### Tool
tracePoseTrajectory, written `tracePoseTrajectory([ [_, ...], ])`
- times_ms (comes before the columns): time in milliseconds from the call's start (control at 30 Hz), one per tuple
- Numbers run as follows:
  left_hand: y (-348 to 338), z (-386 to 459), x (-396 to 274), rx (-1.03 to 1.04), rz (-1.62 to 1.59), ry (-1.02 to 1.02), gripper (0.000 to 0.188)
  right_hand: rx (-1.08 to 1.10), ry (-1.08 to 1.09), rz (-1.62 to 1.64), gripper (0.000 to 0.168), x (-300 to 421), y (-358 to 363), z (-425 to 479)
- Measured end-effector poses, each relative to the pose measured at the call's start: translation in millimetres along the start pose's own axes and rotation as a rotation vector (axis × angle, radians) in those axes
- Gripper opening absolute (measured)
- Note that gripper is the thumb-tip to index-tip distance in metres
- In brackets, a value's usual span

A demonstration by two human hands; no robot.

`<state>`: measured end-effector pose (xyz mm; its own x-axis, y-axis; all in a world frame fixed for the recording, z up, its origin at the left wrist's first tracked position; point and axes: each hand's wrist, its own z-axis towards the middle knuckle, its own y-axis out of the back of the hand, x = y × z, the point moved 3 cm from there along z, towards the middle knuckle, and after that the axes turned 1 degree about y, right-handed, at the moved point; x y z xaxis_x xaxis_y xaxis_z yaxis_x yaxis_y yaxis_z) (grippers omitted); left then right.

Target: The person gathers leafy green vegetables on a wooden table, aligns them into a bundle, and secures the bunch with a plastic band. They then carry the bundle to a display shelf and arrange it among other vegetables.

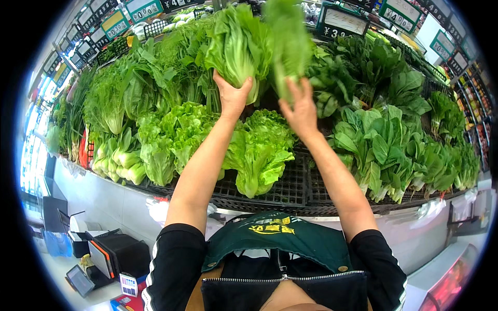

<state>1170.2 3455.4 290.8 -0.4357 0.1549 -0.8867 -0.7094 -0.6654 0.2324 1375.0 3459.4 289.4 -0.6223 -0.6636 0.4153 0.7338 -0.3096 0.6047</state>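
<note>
My left hand (pixel 231 95) grips the pale base of a leafy green head (pixel 237 42), which has light ribs and broad leaves and points away from me. Beside it, my right hand (pixel 301 110) has its fingers around the lower end of a second leafy green head (pixel 290 42), blurred by motion. Between my forearms, a head of loose-leaf lettuce (pixel 258 155) lies on a black plastic crate (pixel 291 186). More loose-leaf lettuce (pixel 171 136) rests left of my left forearm.
Bok choy (pixel 120 159) and feathery greens (pixel 105 101) fill the left side. Dark leafy bunches (pixel 377 140) cover the right. Price signs (pixel 342 23) stand along the back. Behind on the left, a counter holds a tablet-like device (pixel 80 280) and a black machine (pixel 124 252).
</note>
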Motion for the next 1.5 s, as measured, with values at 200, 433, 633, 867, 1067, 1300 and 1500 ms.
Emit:
tracePoseTrajectory([
  [200, -8, -9, 14, 0.041, 0.274, -0.067, 0.107, 0.164, -0.09, 0.234, 0.04, -31, -16, -12],
  [433, 8, -20, -103, 0.049, 0.372, -0.833, 0.058, 0.732, 0.006, 0.38, 0.016, 18, 104, 10],
  [633, -82, -5, -98, 0.684, 0.235, -0.773, 0.022, 0.694, 0.009, -0.345, 0.036, -124, 160, 77],
  [867, -151, 31, -72, 0.797, 0.524, -0.326, 0.031, 1.121, -0.056, -0.407, 0.099, -192, 85, 57],
  [1067, -142, 62, -43, 0.721, 0.251, -0.219, 0.026, 1.008, -0.047, -0.096, 0.095, -171, 110, 58],
  [1300, -168, 46, -48, 0.825, -0.136, 0.272, 0.04, 0.421, -0.54, 0.665, 0.07, -148, 197, 104],
  [1500, -280, -8, 3, 0.817, 0.272, 0.474, 0.093, 0.096, -0.594, 1.354, 0.055, -185, 187, 114],
])
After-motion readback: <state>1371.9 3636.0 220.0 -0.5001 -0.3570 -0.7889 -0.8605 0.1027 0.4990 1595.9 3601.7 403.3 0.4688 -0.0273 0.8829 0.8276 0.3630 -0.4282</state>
